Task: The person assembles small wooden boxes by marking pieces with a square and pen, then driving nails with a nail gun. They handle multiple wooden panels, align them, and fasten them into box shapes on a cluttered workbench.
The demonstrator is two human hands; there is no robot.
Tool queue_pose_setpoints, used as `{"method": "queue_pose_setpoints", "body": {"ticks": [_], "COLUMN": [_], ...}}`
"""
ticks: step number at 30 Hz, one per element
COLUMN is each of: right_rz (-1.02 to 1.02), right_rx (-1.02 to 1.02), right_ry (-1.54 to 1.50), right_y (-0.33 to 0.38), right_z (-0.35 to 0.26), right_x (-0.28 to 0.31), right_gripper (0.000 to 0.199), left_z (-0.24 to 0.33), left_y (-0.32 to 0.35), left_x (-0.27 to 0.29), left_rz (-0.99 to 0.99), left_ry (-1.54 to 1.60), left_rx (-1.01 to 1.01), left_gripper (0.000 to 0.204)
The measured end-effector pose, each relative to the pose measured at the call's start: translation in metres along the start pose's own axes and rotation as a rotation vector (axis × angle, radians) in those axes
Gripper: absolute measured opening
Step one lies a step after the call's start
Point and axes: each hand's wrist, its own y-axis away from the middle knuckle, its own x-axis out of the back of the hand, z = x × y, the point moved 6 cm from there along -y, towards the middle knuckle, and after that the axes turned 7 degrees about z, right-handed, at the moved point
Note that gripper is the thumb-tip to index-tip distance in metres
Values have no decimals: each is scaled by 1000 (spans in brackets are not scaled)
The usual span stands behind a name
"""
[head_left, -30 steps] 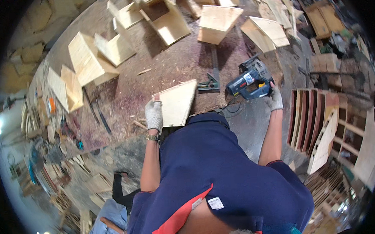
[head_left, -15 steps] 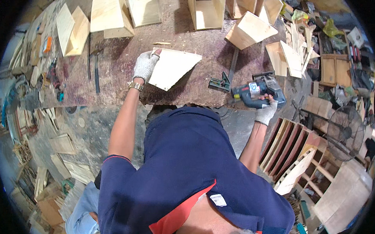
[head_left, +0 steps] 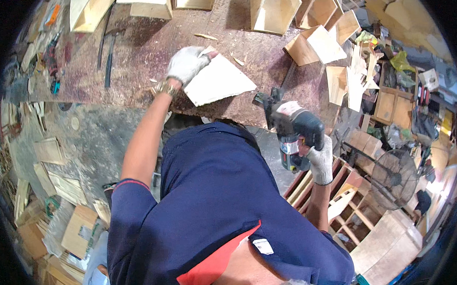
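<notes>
My left hand (head_left: 188, 64), in a whitish knit glove with a bare fingertip showing, grips the upper left edge of a pale four-sided wooden board (head_left: 218, 82) near the bench's front edge. The board's lower edge looks rough. My right hand (head_left: 321, 161), also gloved, is closed around the handle of a dark blue cordless jigsaw (head_left: 302, 126). I hold it in front of the bench's edge, right of the board and apart from it. Its flat base faces left toward the bench, and the battery end points down. The blade cannot be made out.
Several open wooden boxes (head_left: 276, 13) line the bench's far side. A hammer (head_left: 110, 58) lies at left. A combination square (head_left: 288, 76) lies partly behind the jigsaw. Offcuts (head_left: 360, 75) stand at right. A black fan (head_left: 393, 178) and a wooden rack (head_left: 356, 213) are lower right.
My right hand has turned the jigsaw, swinging its base round to the left, and moved it slightly down. The board has rotated under my left hand. The whole view has shifted.
</notes>
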Motion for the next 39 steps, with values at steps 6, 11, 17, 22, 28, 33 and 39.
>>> {"method": "queue_pose_setpoints", "body": {"ticks": [6, 11, 17, 22, 28, 33, 39], "right_rz": [-314, -346, -444, -514, -602, -605, -620], "right_rx": [325, 400, 426, 521, 560, 584, 557], "right_ry": [555, 736, 843, 866, 893, 955, 971], "right_y": [5, -3, -29, -43, -59, -59, -64], "right_z": [-77, -111, -129, -140, -151, -152, -151], "right_x": [-17, -32, -57, -75, -81, -81, -78], "right_gripper": [38, 38, 33, 34, 31, 30, 32], "left_z": [42, 33, 24, 23, 22, 19, 15], "left_y": [-32, -11, -14, -14, -15, -16, -17], "left_x": [19, 30, 8, 12, 10, 8, 4], "left_rz": [17, 268, 75, 17, 5, 41, 46], "left_ry": [-142, -240, -229, -199, -193, -186, -194], "left_rx": [-176, -138, -5, 15, 17, -5, -4], "left_gripper": [51, 56, 74, 80, 81, 79, 76]}}
